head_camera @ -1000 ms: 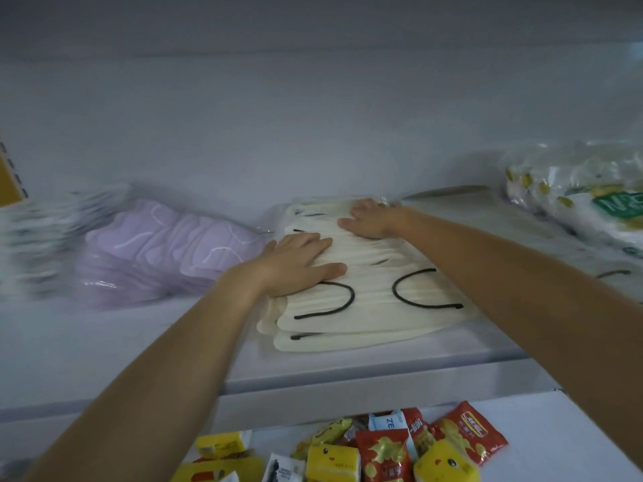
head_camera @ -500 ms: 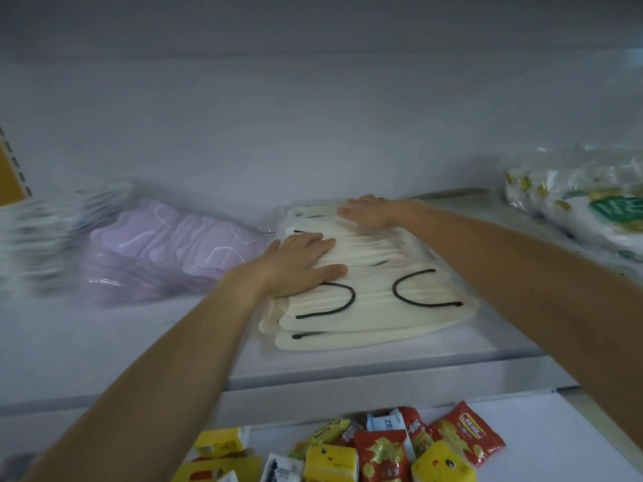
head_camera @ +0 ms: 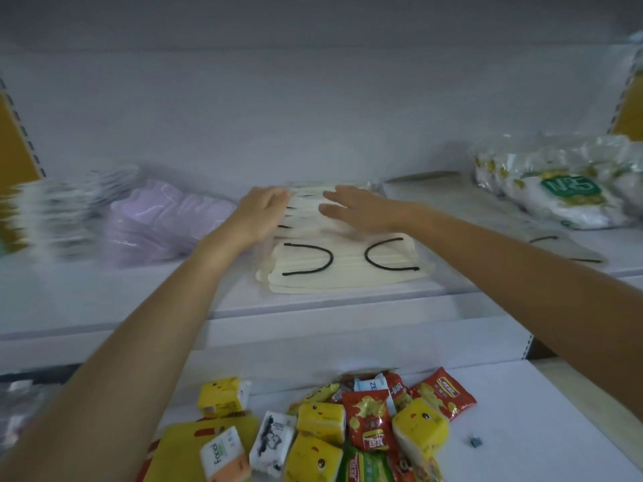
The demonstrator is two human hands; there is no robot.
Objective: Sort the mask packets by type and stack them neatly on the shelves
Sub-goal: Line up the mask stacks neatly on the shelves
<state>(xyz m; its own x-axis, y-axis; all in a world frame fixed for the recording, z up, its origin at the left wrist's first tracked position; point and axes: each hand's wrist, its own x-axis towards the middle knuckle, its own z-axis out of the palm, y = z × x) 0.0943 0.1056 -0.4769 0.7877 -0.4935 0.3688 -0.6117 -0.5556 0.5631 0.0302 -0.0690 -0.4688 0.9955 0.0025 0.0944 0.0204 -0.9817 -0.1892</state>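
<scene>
A stack of cream mask packets (head_camera: 348,269) with black ear loops lies mid-shelf. My left hand (head_camera: 262,212) rests against the stack's back left edge, fingers bent over it. My right hand (head_camera: 355,207) hovers flat over the back of the stack, fingers straight, holding nothing. To the left lie purple mask packets (head_camera: 163,227) and a blurred grey-white stack (head_camera: 52,217). On the right sit white N95 packets (head_camera: 563,189) and one flat grey mask packet (head_camera: 542,238).
The white shelf (head_camera: 313,307) has a front lip below the stack. On the lower shelf (head_camera: 539,429) lies a heap of yellow tissue packs (head_camera: 421,429) and red snack packets (head_camera: 368,422). Yellow uprights stand at both sides.
My left hand has slid from the top of the cream stack to its back left edge. My right hand has lifted and spread over the back. The view has pulled back.
</scene>
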